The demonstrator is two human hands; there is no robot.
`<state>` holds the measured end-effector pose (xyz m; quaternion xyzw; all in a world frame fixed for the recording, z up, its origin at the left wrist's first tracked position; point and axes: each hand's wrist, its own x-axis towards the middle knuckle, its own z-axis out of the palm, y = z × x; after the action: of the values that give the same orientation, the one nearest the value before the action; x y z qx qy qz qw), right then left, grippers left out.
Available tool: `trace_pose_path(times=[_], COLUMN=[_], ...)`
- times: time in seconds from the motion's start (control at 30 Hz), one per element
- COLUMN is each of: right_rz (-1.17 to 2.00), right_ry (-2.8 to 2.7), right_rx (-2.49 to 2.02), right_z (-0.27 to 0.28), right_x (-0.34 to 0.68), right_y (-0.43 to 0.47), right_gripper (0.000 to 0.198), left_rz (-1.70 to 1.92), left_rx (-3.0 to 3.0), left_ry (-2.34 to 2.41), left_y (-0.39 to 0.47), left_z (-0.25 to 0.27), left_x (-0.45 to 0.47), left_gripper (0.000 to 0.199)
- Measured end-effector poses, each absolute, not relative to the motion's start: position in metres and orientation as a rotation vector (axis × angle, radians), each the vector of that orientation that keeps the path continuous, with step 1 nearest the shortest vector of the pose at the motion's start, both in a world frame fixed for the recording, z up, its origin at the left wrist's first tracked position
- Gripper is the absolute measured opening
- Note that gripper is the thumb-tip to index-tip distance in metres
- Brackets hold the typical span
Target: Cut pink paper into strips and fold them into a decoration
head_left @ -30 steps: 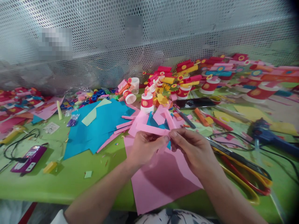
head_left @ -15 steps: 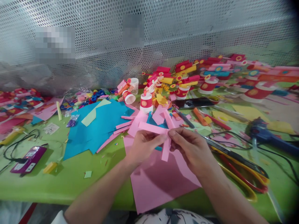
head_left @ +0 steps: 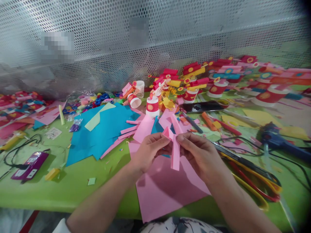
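Observation:
Between my two hands is a folded pink paper strip (head_left: 175,157), one end hanging down toward me and another part bent up at the fold. My left hand (head_left: 149,152) pinches its folded part with thumb and fingers. My right hand (head_left: 198,152) pinches the strip's other side close by, fingertips nearly meeting the left ones. Below them lies a large pink paper sheet (head_left: 160,197). Just beyond stands a red and white paper cup (head_left: 152,106), upside down, among pink paper pieces. Blue paper (head_left: 97,139) spreads to the left of my left hand.
Scissors (head_left: 252,174) with yellow and red handles lie right of my right hand, near a blue glue gun (head_left: 279,142) and its cord. A phone (head_left: 202,107) lies behind. Decorated cups (head_left: 216,89) line the metal mesh wall. A purple power strip (head_left: 30,166) is at left.
The pink strip's left part, stretched out flat to the left before, is now folded up short at my left fingers. Both hands stay in about the same place.

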<state>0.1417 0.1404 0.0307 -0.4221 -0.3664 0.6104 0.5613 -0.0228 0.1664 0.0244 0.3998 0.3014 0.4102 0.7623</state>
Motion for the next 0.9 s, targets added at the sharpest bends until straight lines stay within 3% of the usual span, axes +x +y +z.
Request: trace_pose_path(times=[0.9], right_rz=[0.983], right_ry=[-1.192], right_rx=[-1.244], right_z=[0.044], right_x=[0.138], right_y=[0.131], right_gripper=[0.019], left_rz=[0.949], left_rx=[0.916], left_ry=[0.695], left_y=[0.165], left_z=[0.038], left_x=[-0.023], left_gripper=[0.033])
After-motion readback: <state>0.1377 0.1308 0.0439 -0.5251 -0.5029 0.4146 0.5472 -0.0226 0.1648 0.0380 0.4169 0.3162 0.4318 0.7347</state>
